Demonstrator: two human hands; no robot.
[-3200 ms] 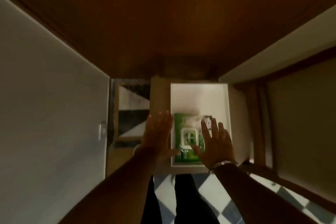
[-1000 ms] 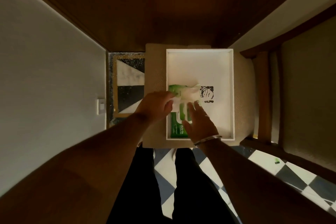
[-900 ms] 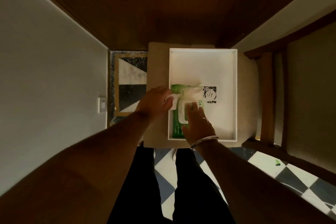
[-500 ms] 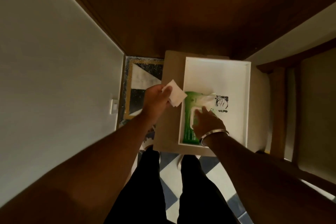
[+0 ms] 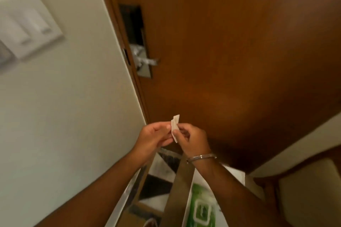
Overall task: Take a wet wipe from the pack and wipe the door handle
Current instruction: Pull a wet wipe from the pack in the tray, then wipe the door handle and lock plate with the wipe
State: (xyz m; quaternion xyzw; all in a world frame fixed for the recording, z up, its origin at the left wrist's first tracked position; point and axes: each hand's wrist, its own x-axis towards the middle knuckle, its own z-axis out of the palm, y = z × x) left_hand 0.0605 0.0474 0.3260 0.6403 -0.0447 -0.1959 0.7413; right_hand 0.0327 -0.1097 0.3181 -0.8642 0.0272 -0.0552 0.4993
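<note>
Both hands up in front of the door [image 5: 230, 46], left hand [image 5: 154, 137] and right hand [image 5: 191, 139] pinching the folded wipe [image 5: 175, 127] between them, best opened flat before reaching up-left to the handle [image 5: 147, 60] by the door's left edge.

This looks like the entryway of a hotel room or flat: a tall, polished brown wooden door [image 5: 230, 51] carries a long black-and-silver electronic lock plate [image 5: 135, 40] with a shiny silver metal lever handle [image 5: 148, 60], the sort fitted to guest rooms. Beside it runs a plain cream-painted wall [image 5: 73, 107] with a blurred white plastic switch panel [image 5: 27, 33]. Down below lies a black-and-white checked tile floor [image 5: 158, 180], and at the far right stands a brown wooden chair with a cream cushioned seat [image 5: 310, 190].
</note>
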